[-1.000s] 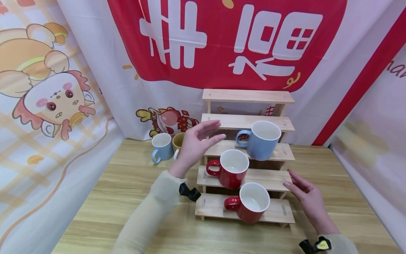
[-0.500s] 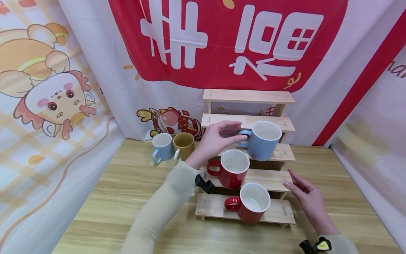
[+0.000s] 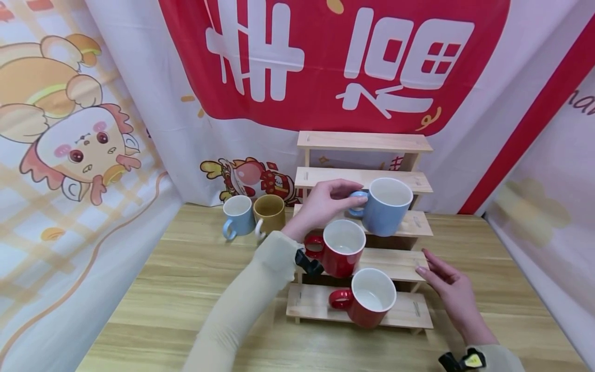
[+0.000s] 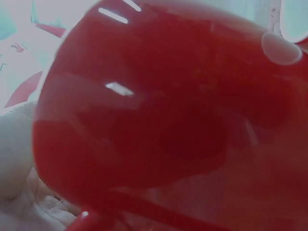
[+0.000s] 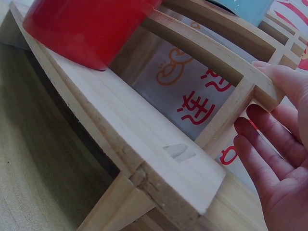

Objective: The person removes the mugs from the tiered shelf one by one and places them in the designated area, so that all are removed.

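Blue mug, handle partly behind left hand

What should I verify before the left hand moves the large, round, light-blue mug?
1. Left hand on the handle of the light-blue mug: ok, pinching it.
2. Mug upright: ok, on the middle step of the pale wooden stand.
3. Right hand on the stand: ok, holding the end of the step below.
4. Black strap at the left wrist clear of the glossy, round red mug on that lower step: cannot tell.
5. Left wrist view of the grip: not ok, red mug blocks it.
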`<action>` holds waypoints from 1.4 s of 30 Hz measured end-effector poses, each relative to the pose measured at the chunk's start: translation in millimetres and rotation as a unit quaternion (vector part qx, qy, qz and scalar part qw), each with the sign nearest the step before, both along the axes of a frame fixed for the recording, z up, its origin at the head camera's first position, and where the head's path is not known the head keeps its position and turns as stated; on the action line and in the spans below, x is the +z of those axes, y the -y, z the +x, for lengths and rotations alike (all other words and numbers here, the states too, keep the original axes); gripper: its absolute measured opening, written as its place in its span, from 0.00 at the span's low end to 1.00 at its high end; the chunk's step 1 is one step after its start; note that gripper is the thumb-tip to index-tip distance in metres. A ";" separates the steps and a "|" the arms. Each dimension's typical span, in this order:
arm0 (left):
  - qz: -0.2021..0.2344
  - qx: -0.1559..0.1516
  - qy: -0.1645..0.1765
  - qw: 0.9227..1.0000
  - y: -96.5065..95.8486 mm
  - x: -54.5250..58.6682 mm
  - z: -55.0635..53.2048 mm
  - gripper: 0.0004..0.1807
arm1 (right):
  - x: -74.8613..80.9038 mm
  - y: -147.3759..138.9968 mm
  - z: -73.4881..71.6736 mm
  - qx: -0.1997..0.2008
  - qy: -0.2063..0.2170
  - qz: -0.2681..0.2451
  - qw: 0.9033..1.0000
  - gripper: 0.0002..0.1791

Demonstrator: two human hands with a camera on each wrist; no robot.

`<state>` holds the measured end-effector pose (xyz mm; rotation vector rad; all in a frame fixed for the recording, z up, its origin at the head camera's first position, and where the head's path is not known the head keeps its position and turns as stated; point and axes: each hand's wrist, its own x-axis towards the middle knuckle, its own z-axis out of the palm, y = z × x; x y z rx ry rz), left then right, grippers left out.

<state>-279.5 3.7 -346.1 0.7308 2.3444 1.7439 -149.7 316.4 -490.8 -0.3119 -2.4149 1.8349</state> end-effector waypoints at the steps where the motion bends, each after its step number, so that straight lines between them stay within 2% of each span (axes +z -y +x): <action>1: -0.002 -0.001 0.002 1.000 -0.7 -0.7 -0.5 0.24 | 0.1 0.3 0.2 0.000 -0.001 0.000 1.000 0.37; 9: 0.015 -0.010 0.033 0.999 -6.3 -4.0 -3.0 0.19 | 0.9 2.5 2.1 -0.001 -0.014 -0.006 1.000 0.37; 22: 0.001 -0.009 0.023 1.000 -11.5 -8.2 -6.5 0.16 | -1.2 2.7 2.0 -0.008 -0.004 -0.002 1.000 0.37; 42: 0.020 0.006 0.031 0.999 -12.4 -9.5 -7.3 0.12 | -0.7 1.6 0.1 -0.004 -0.002 0.000 1.000 0.37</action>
